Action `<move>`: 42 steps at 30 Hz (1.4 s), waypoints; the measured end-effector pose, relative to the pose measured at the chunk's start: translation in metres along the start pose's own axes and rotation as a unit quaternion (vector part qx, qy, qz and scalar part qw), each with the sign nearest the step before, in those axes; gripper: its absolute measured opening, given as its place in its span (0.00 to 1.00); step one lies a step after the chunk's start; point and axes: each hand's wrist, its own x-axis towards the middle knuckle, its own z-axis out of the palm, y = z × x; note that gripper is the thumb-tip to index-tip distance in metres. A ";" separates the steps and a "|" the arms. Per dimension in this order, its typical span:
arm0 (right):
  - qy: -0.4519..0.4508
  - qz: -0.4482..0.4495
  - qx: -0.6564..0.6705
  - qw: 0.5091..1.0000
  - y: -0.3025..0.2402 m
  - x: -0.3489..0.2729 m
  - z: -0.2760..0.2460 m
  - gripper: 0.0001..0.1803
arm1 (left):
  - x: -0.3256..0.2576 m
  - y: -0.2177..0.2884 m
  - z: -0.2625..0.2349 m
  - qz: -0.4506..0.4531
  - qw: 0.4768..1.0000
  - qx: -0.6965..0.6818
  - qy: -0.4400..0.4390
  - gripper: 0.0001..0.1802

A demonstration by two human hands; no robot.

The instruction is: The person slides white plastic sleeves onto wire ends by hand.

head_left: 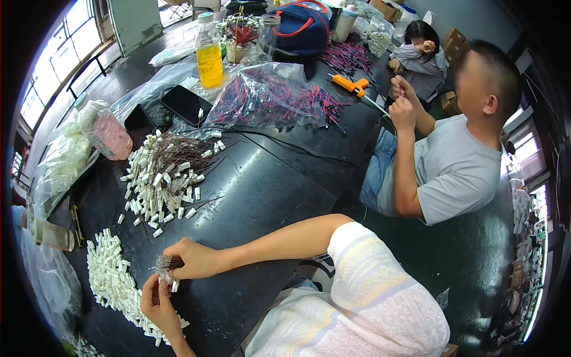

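Two hands at work: right hand (193, 260) grips a bundle of thin wires (168, 262), left hand (156, 300) pinches a white connector (167, 278) at its end, above black tabletop (262, 202)

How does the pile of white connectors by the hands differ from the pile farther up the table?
The near pile is loose white connectors with no wires, spread in a long strip. The far pile has dark wires attached, tangled and fanning out. Both lie on the black table, and both hold small white blocks.
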 end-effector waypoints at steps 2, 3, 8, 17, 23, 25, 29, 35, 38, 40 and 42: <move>0.003 0.000 0.009 1.000 0.000 0.000 0.001 0.07 | 0.000 -0.001 -0.001 -0.004 1.000 0.001 -0.004 0.08; 0.005 -0.002 0.018 1.000 -0.001 0.001 0.000 0.08 | 0.001 -0.002 -0.001 -0.003 1.000 -0.001 -0.004 0.08; 0.007 -0.003 -0.007 1.000 -0.001 0.003 -0.004 0.08 | 0.003 -0.007 0.002 -0.003 1.000 -0.003 0.001 0.08; 0.011 -0.006 -0.001 1.000 -0.001 0.003 -0.004 0.08 | 0.002 -0.001 0.003 0.023 0.999 0.041 0.013 0.08; 0.013 0.006 0.010 1.000 -0.001 0.003 -0.006 0.07 | 0.002 -0.002 0.003 0.014 0.999 0.025 0.016 0.09; 0.012 0.006 0.024 1.000 -0.001 0.004 -0.006 0.07 | 0.002 -0.002 0.002 0.015 1.000 0.020 0.018 0.09; 0.019 0.002 0.012 1.000 0.002 0.004 -0.006 0.07 | 0.002 -0.003 0.001 0.015 0.999 0.028 0.014 0.10; 0.034 0.007 -0.003 0.999 0.001 0.005 -0.006 0.07 | 0.002 -0.004 0.000 0.013 0.999 0.036 0.009 0.10; 0.035 0.005 -0.002 0.999 0.001 0.005 -0.007 0.07 | 0.002 -0.004 0.002 0.026 0.999 0.029 0.017 0.10; 0.035 0.003 0.000 0.999 -0.001 0.004 -0.007 0.07 | 0.002 -0.003 0.002 0.023 0.999 0.037 0.019 0.10; 0.025 0.016 0.005 1.000 -0.002 0.004 -0.008 0.07 | 0.002 -0.006 0.000 0.023 0.999 0.037 0.014 0.10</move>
